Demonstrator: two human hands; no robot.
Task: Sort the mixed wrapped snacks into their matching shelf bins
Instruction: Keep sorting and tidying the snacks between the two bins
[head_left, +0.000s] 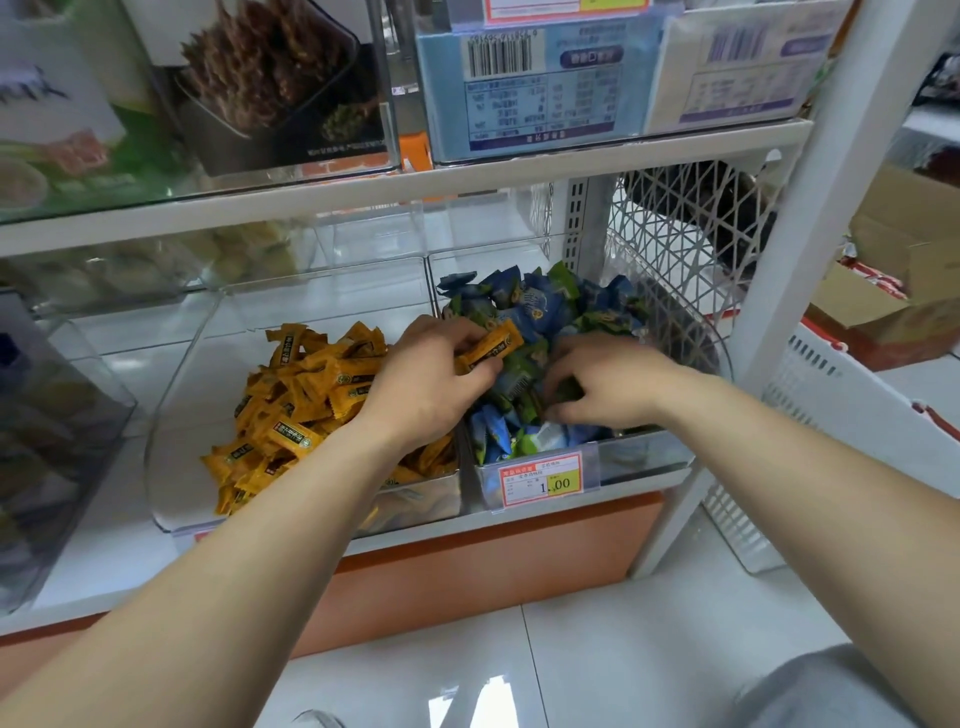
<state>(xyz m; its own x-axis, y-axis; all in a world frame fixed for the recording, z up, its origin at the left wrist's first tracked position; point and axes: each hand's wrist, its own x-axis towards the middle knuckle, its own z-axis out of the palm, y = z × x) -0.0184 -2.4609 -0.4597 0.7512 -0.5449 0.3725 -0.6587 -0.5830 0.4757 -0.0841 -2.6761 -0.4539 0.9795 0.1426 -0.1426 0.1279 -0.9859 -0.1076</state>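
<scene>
Left hand (431, 379) grips an orange snack (491, 345) over the blue-green bin (649, 457) — right hand (602, 384) digs in.

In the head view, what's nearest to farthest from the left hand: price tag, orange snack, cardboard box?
1. orange snack, gripped in the left hand.
2. price tag, on the right bin front.
3. cardboard box, far right, at the frame's edge.

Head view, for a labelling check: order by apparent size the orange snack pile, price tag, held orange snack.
orange snack pile
price tag
held orange snack, partly covered by the left hand
</scene>
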